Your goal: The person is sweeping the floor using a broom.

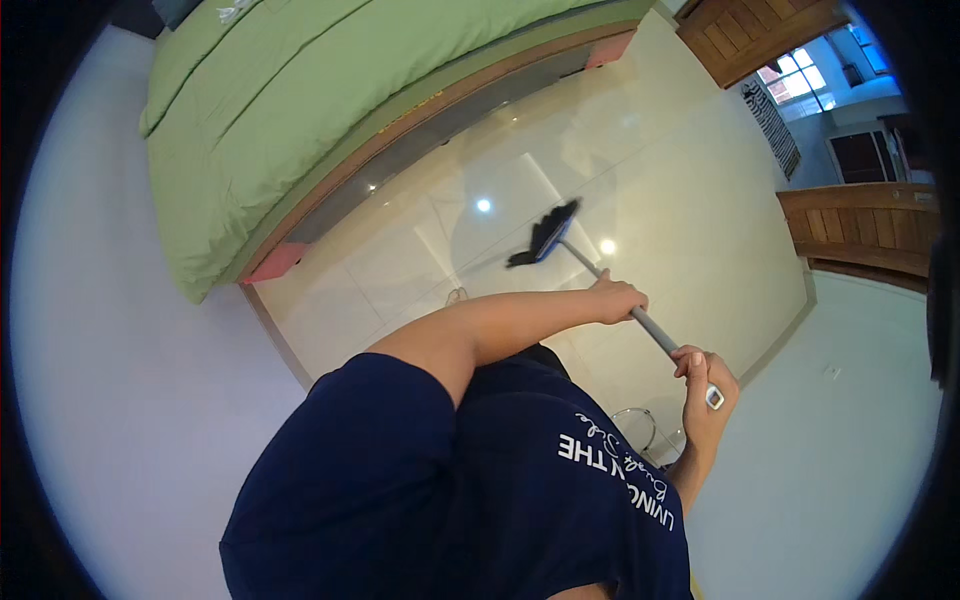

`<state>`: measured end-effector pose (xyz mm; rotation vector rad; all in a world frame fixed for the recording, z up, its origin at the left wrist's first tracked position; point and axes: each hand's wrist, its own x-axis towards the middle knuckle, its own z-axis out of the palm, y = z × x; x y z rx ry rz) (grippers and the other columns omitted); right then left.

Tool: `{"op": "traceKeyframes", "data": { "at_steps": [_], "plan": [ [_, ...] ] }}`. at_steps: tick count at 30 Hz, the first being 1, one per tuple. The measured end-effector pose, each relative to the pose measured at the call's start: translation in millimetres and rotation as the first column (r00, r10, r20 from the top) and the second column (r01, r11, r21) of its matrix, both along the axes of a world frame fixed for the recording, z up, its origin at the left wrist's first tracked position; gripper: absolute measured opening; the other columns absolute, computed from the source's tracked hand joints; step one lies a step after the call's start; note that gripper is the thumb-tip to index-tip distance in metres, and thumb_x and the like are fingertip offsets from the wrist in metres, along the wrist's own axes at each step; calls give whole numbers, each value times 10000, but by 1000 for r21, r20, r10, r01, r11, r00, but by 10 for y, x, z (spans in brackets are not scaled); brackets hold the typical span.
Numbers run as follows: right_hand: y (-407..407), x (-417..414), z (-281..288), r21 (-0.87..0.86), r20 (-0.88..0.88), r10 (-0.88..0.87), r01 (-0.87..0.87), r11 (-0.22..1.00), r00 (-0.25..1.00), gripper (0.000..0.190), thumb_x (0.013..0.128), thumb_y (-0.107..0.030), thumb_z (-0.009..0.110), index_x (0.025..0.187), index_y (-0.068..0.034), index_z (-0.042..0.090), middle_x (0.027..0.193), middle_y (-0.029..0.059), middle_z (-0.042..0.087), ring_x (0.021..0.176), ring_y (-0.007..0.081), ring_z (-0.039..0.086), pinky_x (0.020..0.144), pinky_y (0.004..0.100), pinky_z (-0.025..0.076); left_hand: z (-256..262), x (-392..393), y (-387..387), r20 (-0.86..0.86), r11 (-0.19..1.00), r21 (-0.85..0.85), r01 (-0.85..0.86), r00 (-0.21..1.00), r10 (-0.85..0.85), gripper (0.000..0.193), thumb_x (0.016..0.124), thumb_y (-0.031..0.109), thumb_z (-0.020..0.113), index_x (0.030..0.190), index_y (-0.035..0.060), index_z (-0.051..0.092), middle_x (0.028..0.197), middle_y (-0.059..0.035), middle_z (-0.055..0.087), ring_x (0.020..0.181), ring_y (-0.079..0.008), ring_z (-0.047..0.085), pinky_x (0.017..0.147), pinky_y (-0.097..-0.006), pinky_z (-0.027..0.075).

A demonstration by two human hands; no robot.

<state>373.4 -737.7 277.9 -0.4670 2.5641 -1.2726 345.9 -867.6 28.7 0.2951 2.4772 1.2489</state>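
Observation:
My left hand (619, 300) is wrapped around the grey shaft of a broom (655, 330), partway down. Higher up, close to the white-tipped end, my right hand (709, 382) grips the same shaft. The broom's blue head with black bristles (551, 234) points away from me over the glossy tile floor (675, 187); its bristles look slightly blurred. I cannot tell how firmly they touch the tiles.
A bed with a green cover (300, 97) on a wooden frame spans the upper left. One wooden door (757, 34) is at the upper right, another wooden panel (862, 225) below it. Between them lies a striped rug (772, 127). A thin metal ring (637, 427) shows beside my body.

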Motion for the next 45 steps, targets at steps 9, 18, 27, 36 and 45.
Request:
{"op": "traceKeyframes", "data": {
  "at_steps": [9, 18, 27, 36, 45],
  "plan": [
    [245, -379, 351, -76, -265, 92, -116, 990, 960, 257, 836, -80, 577, 600, -5, 506, 558, 64, 537, 534, 189, 485, 659, 360, 403, 761, -478, 432, -146, 985, 111, 132, 983, -115, 150, 841, 245, 634, 977, 192, 603, 920, -18, 648, 1005, -239, 594, 1002, -656, 258],
    [496, -662, -293, -404, 160, -54, 115, 907, 986, 367, 953, -164, 464, 634, 10, 514, 671, 114, 601, 655, 184, 563, 660, 317, 440, 508, -233, -227, 51, 962, -274, 11, 999, 3, 209, 820, 245, 660, 1022, 245, 609, 889, 0, 650, 997, -233, 591, 1022, -638, 226],
    [1033, -556, -482, -255, 74, -174, 188, 948, 982, 288, 948, -145, 498, 784, 39, 647, 692, 60, 603, 642, 105, 525, 600, 260, 410, -146, -634, 626, 64, 955, -246, 166, 986, -155, 170, 830, 254, 644, 997, 244, 614, 949, -13, 654, 1019, -249, 594, 980, -701, 237],
    [1200, -765, 33, 23, -162, -173, 179, 984, 972, 318, 926, -152, 528, 658, 19, 523, 616, 79, 542, 573, 179, 463, 642, 310, 420, 320, -1271, 1611, -57, 960, 24, 279, 959, -278, 158, 826, 251, 650, 978, 224, 620, 941, -18, 655, 1005, -232, 603, 978, -668, 244],
    [894, -1114, 341, -482, -330, -133, -45, 875, 934, 366, 953, -214, 465, 624, -61, 417, 519, 27, 404, 536, 181, 485, 760, 423, 441, 1040, -1384, 595, -256, 984, -144, 100, 957, -135, 175, 820, 220, 643, 992, 203, 614, 887, -32, 653, 963, -248, 602, 1007, -604, 280]
  ]
}}
